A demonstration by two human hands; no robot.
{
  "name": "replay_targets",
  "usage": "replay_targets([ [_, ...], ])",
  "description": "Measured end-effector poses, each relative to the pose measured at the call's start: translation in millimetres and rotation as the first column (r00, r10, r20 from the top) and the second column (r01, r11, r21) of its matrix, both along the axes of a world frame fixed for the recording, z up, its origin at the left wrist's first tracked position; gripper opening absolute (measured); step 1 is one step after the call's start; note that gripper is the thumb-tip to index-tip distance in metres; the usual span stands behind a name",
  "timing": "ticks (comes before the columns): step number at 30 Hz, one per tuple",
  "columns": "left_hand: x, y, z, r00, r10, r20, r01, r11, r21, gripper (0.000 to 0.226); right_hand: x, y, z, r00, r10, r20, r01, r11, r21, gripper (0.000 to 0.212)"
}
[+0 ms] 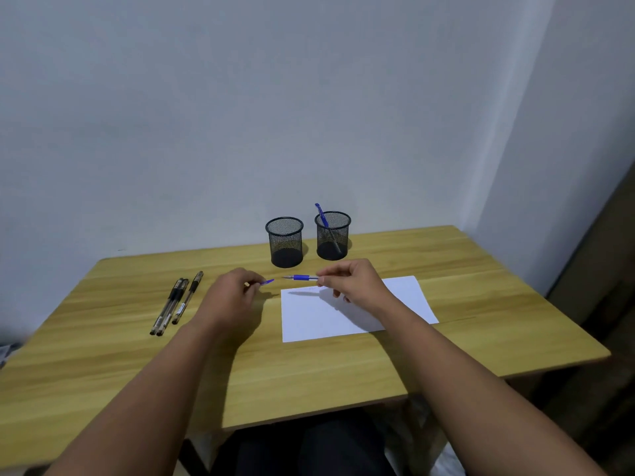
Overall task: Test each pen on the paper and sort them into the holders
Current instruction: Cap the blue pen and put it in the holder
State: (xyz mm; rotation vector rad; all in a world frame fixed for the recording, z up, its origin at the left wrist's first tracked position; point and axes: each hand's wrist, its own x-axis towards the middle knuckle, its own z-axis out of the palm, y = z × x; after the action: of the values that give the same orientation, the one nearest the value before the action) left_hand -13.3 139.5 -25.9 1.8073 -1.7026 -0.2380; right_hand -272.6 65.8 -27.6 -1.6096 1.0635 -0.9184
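My right hand (350, 281) holds an uncapped blue pen (302, 277) level above the table, tip pointing left. My left hand (233, 293) pinches its blue cap (267, 282) a short gap from the tip. A white sheet of paper (330, 317) lies under my right hand, with faint marks near its top edge. Two black mesh holders stand at the back: the left holder (285, 242) looks empty, the right holder (332, 235) has one blue pen (322, 216) leaning in it. Three black pens (175, 304) lie side by side at the left.
The wooden table (481, 304) stands against a pale wall, its right edge near a dark door or cabinet. My legs show under the front edge.
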Motion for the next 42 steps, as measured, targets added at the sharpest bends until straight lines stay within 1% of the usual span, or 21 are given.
replay_targets([
  [6, -19.1, 2.5, 20.4, 0.995, -0.078, 0.061, 0.080, 0.996, -0.031, 0.020, 0.0, 7.9, 12.3, 0.999, -0.001, -0.046, -0.002, 0.998, -0.061, 0.010],
  [13, -41.6, 10.3, 36.7, 0.988, -0.137, 0.076, 0.140, 0.989, -0.043, 0.019, -10.7, 17.6, 20.8, 0.999, 0.000, -0.052, -0.002, 0.999, -0.047, 0.008],
  [14, -45.5, 10.4, 38.9, 0.990, -0.137, 0.026, 0.138, 0.990, -0.039, 0.019, -12.9, 18.8, 21.5, 0.999, 0.009, -0.031, -0.010, 1.000, -0.024, 0.008],
  [15, -49.8, 10.1, 42.5, 0.987, -0.139, -0.081, 0.137, 0.990, -0.029, 0.018, -14.9, 19.9, 22.5, 1.000, 0.020, 0.019, -0.021, 1.000, 0.018, 0.007],
  [17, -59.3, 9.9, 53.1, 0.933, -0.160, -0.321, 0.160, 0.987, -0.028, 0.018, -16.2, 22.6, 25.7, 0.980, 0.031, 0.194, -0.058, 0.989, 0.134, 0.004],
  [18, -63.7, 9.2, 59.8, 0.902, -0.177, -0.394, 0.171, 0.984, -0.051, 0.018, -16.5, 23.2, 27.2, 0.960, 0.029, 0.278, -0.079, 0.982, 0.172, 0.005],
  [19, -67.2, 7.5, 66.6, 0.885, -0.195, -0.423, 0.185, 0.981, -0.067, 0.018, -17.4, 23.1, 28.5, 0.943, 0.026, 0.332, -0.093, 0.977, 0.190, 0.005],
  [20, -69.9, 5.5, 72.8, 0.879, -0.218, -0.424, 0.210, 0.975, -0.065, 0.018, -20.1, 22.7, 29.6, 0.939, 0.029, 0.343, -0.101, 0.976, 0.194, 0.005],
  [21, -72.4, 3.2, 78.6, 0.884, -0.241, -0.400, 0.244, 0.969, -0.045, 0.018, -24.6, 22.2, 31.2, 0.951, 0.043, 0.307, -0.105, 0.977, 0.188, 0.004],
  [24, -78.1, -9.8, 93.9, 0.915, -0.308, -0.261, 0.323, 0.946, 0.015, 0.014, -40.8, 17.4, 40.5, 0.989, 0.135, 0.051, -0.141, 0.981, 0.130, 0.010],
  [26, -83.6, -23.8, 103.4, 0.919, -0.323, -0.228, 0.323, 0.946, -0.037, 0.010, -44.9, 8.3, 51.2, 0.984, 0.165, -0.065, -0.158, 0.982, 0.103, 0.016],
  [28, -88.8, -41.6, 109.0, 0.905, -0.301, -0.301, 0.278, 0.953, -0.116, 0.026, -42.6, -5.6, 64.9, 0.987, 0.122, -0.102, -0.118, 0.992, 0.040, 0.014],
  [29, -90.2, -51.7, 109.8, 0.900, -0.274, -0.338, 0.238, 0.960, -0.145, 0.032, -41.2, -14.7, 72.1, 0.994, 0.074, -0.086, -0.075, 0.997, -0.001, 0.012],
  [30, -90.3, -62.8, 107.9, 0.913, -0.235, -0.335, 0.189, 0.968, -0.165, 0.035, -40.5, -25.5, 78.8, 0.999, 0.019, -0.047, -0.021, 0.999, -0.038, 0.011],
  [31, -90.2, -71.9, 104.6, 0.943, -0.182, -0.280, 0.138, 0.976, -0.171, 0.038, -40.2, -35.9, 85.2, 0.999, -0.039, 0.000, 0.039, 0.997, -0.064, 0.011],
  [32, -88.8, -82.4, 98.9, 0.977, -0.122, -0.176, 0.092, 0.981, -0.169, 0.042, -39.8, -47.7, 90.9, 0.995, -0.098, 0.034, 0.101, 0.991, -0.083, 0.009],
  [33, -87.5, -93.5, 91.7, 0.998, -0.059, -0.039, 0.052, 0.986, -0.161, 0.046, -38.9, -61.3, 95.4, 0.986, -0.156, 0.052, 0.160, 0.982, -0.102, 0.008],
  [34, -86.8, -104.5, 83.8, 0.994, -0.003, 0.108, 0.020, 0.987, -0.160, 0.051, -37.3, -74.8, 98.3, 0.977, -0.208, 0.050, 0.213, 0.969, -0.123, 0.008],
  [36, -87.2, -127.1, 68.7, 0.939, 0.069, 0.338, -0.014, 0.987, -0.161, 0.060, -32.4, -102.2, 99.7, 0.957, -0.290, 0.020, 0.289, 0.942, -0.172, 0.008],
  [39, -89.3, -158.7, 51.2, 0.849, 0.102, 0.519, -0.044, 0.992, -0.121, 0.070, -19.1, -136.0, 92.1, 0.926, -0.374, -0.051, 0.349, 0.899, -0.263, 0.012],
  [42, -86.5, -180.0, 40.7, 0.797, 0.123, 0.591, -0.078, 0.992, -0.101, 0.077, -0.5, -158.9, 77.4, 0.896, -0.409, -0.170, 0.344, 0.884, -0.317, 0.018],
])
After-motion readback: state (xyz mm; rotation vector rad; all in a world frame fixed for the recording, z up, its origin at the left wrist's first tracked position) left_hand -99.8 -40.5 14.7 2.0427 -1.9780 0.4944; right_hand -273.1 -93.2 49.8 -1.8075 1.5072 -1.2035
